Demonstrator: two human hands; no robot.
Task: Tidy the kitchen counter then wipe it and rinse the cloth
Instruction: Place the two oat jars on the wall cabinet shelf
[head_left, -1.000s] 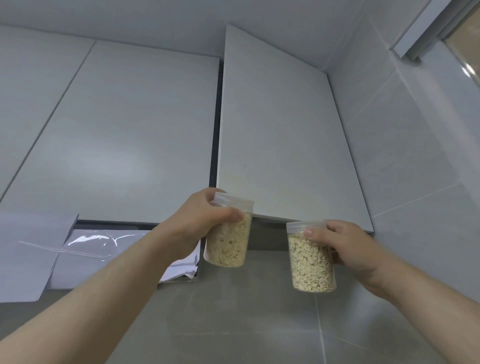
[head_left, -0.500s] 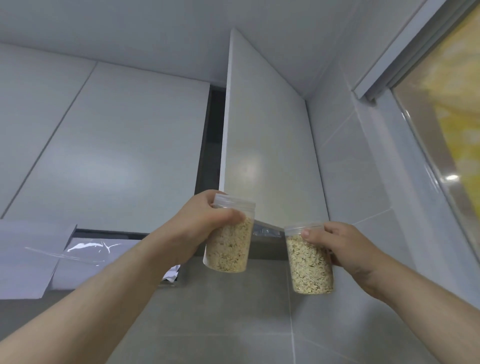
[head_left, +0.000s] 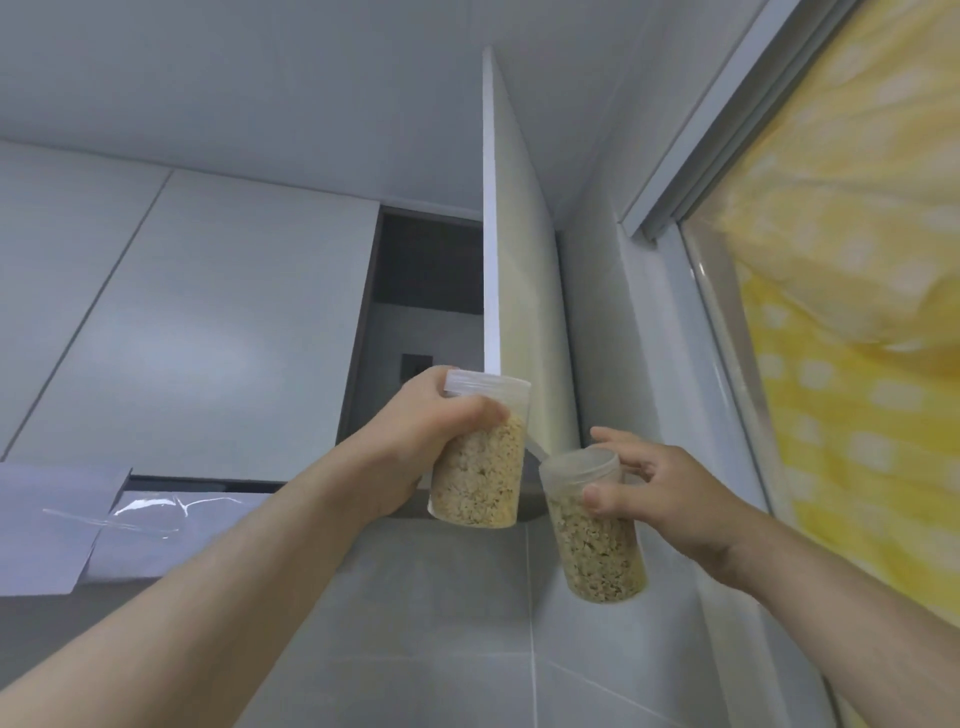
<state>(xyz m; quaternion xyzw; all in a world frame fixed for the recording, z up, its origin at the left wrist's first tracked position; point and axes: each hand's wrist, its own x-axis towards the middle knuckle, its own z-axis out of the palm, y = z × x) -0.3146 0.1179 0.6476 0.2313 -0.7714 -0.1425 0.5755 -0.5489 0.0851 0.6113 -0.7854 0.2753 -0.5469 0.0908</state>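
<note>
I look up at white wall cupboards. My left hand (head_left: 426, 431) grips a clear lidded jar of oat flakes (head_left: 480, 467) just below the open cupboard. My right hand (head_left: 660, 499) holds a second oat jar (head_left: 597, 545) near its lid with thumb and fingers, a little lower and to the right; its upper fingers are spread. The cupboard door (head_left: 519, 260) stands swung out edge-on, and the dark cupboard opening (head_left: 426, 291) shows to its left, above the left jar.
Closed cupboard doors (head_left: 208, 322) fill the left. A hood or ledge wrapped in shiny film (head_left: 145, 514) juts out at lower left. Grey wall tiles (head_left: 441, 623) lie below. A window frame (head_left: 691, 312) and yellow dotted fabric (head_left: 857, 364) are at the right.
The cupboard door has swung further open, now edge-on, exposing the dark inside. My view turned right toward the window. Both jars stay in my hands; the right one tilted slightly.
</note>
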